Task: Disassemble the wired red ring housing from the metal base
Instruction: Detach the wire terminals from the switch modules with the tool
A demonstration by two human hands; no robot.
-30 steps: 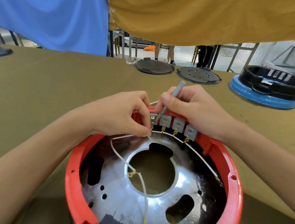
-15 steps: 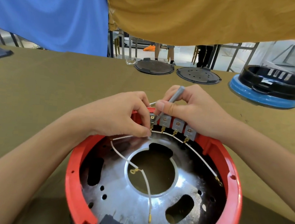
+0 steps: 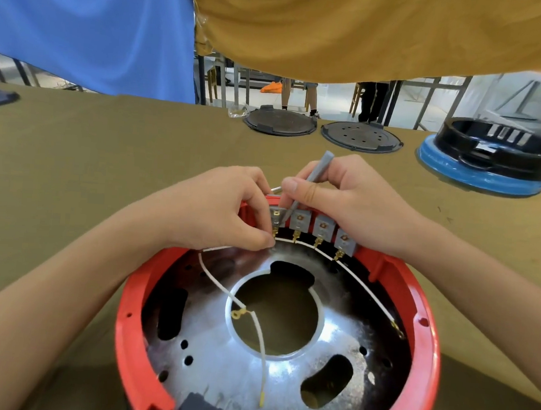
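Note:
The red ring housing point(image 3: 425, 356) sits on the olive table in front of me, around a shiny metal base point(image 3: 218, 359) with a round centre hole. Several grey switch blocks point(image 3: 323, 225) with brass terminals line its far inner wall. White wires point(image 3: 260, 336) run along that wall and hang loose across the base. My left hand point(image 3: 217, 210) pinches the wire terminal under the leftmost block. My right hand point(image 3: 344, 197) grips a thin grey tool point(image 3: 313, 176), its tip set against that same block.
Two dark round lids point(image 3: 280, 124) point(image 3: 360, 137) lie at the table's far edge. A black ring on a blue base point(image 3: 489, 163) stands far right. Blue and mustard cloths hang above. People's legs and chairs show beyond the table.
The loose white wire has swung a little over the base. My right hand has shifted the grey tool slightly at the leftmost block. My left hand keeps its pinch.

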